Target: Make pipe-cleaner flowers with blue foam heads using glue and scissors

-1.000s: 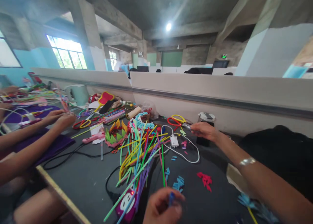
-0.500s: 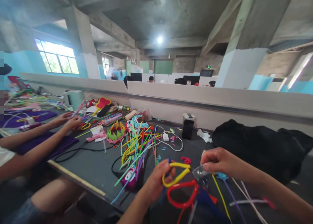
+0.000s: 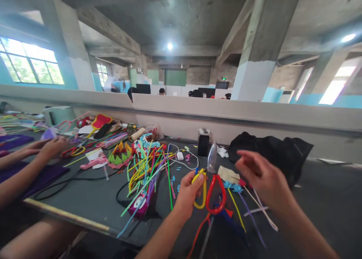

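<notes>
My left hand (image 3: 187, 193) is closed around the yellow handle loop of a pair of scissors (image 3: 212, 183), which has a red second loop and blades pointing up. A small blue piece shows at the top of the same hand. My right hand (image 3: 261, 178) hovers just right of the scissors, fingers apart and holding nothing. Below the scissors lie red, blue and purple pipe cleaners (image 3: 240, 210) on the dark table (image 3: 90, 202).
A pile of coloured pipe cleaners (image 3: 147, 168) lies left of my hands, with a white charger and cable (image 3: 181, 156) behind. A black bag (image 3: 271, 149) sits at the right. Another person's arms (image 3: 25, 164) work at the left. A low partition wall (image 3: 226, 115) runs behind the table.
My right hand has let go of the scissor blades and opened. My left hand has turned the scissors upright. The view has shifted to the right.
</notes>
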### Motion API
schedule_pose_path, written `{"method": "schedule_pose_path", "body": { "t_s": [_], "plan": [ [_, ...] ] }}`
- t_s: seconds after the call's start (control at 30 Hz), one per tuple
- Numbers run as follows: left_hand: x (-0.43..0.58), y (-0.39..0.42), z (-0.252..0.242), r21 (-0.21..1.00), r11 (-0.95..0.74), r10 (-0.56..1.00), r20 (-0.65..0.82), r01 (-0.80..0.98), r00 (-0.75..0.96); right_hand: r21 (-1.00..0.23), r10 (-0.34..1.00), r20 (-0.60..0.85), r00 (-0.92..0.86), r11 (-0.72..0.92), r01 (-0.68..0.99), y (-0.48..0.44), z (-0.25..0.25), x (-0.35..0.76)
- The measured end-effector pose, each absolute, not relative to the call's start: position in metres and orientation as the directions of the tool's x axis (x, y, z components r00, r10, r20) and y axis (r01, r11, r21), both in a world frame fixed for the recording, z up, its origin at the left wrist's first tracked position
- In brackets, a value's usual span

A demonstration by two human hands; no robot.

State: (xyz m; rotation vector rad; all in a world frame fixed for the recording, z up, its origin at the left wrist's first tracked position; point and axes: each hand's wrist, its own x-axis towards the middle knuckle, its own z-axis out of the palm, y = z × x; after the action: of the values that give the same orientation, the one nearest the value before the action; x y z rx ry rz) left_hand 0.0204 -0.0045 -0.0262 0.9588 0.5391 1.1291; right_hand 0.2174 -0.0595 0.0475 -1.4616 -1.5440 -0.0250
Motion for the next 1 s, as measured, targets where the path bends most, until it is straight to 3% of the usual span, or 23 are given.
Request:
{"method": "schedule_pose_path", "body": {
  "t_s": [0.07,0.13,0.27,0.37,0.6,0.8,1.0],
  "plan": [
    [0.025,-0.011,-0.030,0.831,0.130,0.939,0.072,-0.541,0.337,-0.818,0.876,0.422,0.235,0.255,0.516,-0.067,0.011,0.201],
    [0.029,-0.018,-0.037,0.808,0.175,0.940,0.033,-0.563,0.340,-0.942,0.928,0.273,0.253,0.206,0.263,-0.069,-0.025,0.184],
    [0.035,-0.026,-0.061,0.843,0.211,0.933,-0.023,-0.495,0.359,-0.987,0.955,-0.039,0.294,0.009,-0.159,-0.066,-0.069,0.165],
    [0.036,-0.024,-0.074,0.883,0.232,0.923,-0.067,-0.409,0.379,-0.956,0.934,-0.208,0.291,-0.132,-0.261,-0.062,-0.077,0.171],
    [0.026,-0.015,-0.054,0.913,0.262,0.885,-0.098,-0.312,0.455,-0.974,0.954,-0.178,0.239,-0.136,-0.183,-0.061,-0.062,0.188],
    [0.019,-0.004,-0.035,0.810,0.343,0.895,-0.128,-0.475,0.426,-0.879,0.988,-0.088,0.130,-0.015,-0.476,-0.062,-0.041,0.179],
    [0.021,-0.009,-0.027,0.804,0.349,0.876,-0.097,-0.482,0.472,-0.838,0.978,-0.153,0.143,-0.052,-0.543,-0.071,-0.036,0.183]
  ]
}}
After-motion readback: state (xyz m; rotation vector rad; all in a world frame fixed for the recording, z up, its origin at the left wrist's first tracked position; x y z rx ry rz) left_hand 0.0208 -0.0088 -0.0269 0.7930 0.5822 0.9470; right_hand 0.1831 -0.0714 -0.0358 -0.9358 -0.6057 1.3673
